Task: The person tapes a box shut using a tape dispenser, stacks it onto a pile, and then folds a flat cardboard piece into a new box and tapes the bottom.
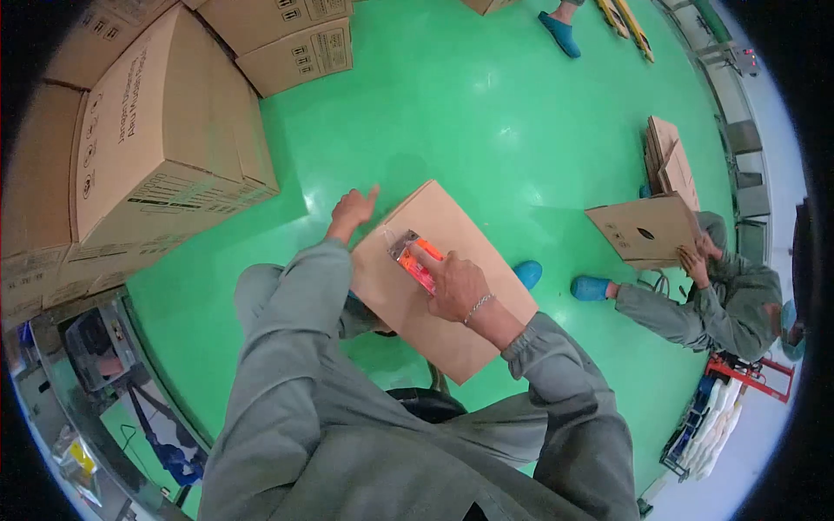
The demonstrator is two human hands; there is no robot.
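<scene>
A flat-topped brown cardboard box (465,334) lies in front of my knees. My right hand (460,286), with a bracelet at its wrist, is wrapped round an orange tape dispenser (417,267). The dispenser's metal front end rests on or just above the cardboard near its left edge, and a short clear strip seems to show there. My left hand (352,213) is beside the box's upper left edge, thumb and fingers apart, holding nothing. My grey sleeves and legs hide part of the box's underside.
Large printed cartons (165,130) are stacked at the left. A seated co-worker (730,291) at the right holds another cardboard box (643,230). Folded cardboard (673,161) stands behind it. A cluttered cart (113,365) is at the lower left, and a yellow pallet jack (627,22) at the top.
</scene>
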